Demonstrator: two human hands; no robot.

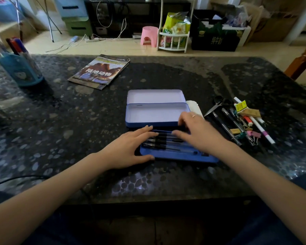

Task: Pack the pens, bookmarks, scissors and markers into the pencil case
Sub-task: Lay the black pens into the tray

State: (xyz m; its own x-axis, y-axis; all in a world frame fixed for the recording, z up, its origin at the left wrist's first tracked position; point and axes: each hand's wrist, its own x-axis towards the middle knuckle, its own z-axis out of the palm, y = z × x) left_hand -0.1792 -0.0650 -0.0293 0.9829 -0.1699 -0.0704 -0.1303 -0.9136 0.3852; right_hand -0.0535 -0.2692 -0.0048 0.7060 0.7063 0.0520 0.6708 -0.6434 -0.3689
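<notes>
Head view: the pencil case [175, 156] lies open on the desk [60, 121]. Left hand [129, 149] and right hand [196, 131], fingers straight, rest flat on the pens [166, 140], partly hiding them. Scissors [217, 105] lie right. Book [99, 71] title: "陆地动物".

Blue pencil case [175, 156] with pale lilac lining, black speckled table [60, 121], pink stool [149, 36]
</notes>
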